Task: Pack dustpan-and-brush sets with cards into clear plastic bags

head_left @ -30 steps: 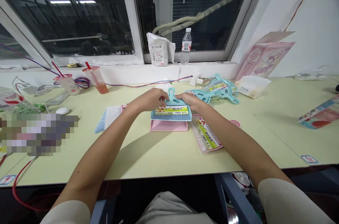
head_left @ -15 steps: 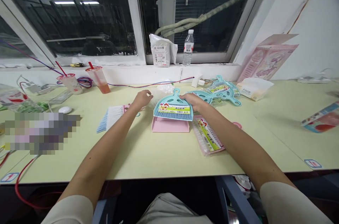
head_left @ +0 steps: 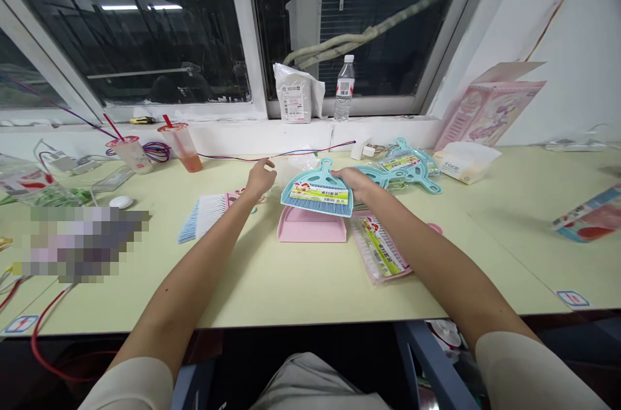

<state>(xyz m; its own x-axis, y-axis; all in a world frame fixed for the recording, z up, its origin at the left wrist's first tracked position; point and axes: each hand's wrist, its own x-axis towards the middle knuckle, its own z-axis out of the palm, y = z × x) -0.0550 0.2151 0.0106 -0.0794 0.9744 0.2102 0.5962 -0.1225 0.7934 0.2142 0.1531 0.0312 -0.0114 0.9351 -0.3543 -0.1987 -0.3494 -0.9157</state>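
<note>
My right hand [head_left: 353,182] grips the edge of a teal dustpan and brush set [head_left: 317,192] with a yellow-green label, holding it above a pink dustpan [head_left: 312,229]. To the left, my left hand [head_left: 262,177] hovers over the table's back part with its fingers curled and apart, holding nothing. Clear plastic wrapping [head_left: 301,165] lies just behind the teal set. Blue and white brushes [head_left: 201,216] rest left of my left forearm. A packaged pink set [head_left: 381,248] lies partly under my right forearm. More teal sets [head_left: 407,164] sit at the back right.
Two cups with red straws [head_left: 182,148] stand at the back left. On the sill are a white package [head_left: 295,96] and a water bottle [head_left: 344,90]. A tissue pack [head_left: 466,163] and a pink box [head_left: 492,109] stand at the right, a blurred item at the left.
The teal set has tilted and risen slightly in my right hand. My left hand has moved a little back and left, away from the set.
</note>
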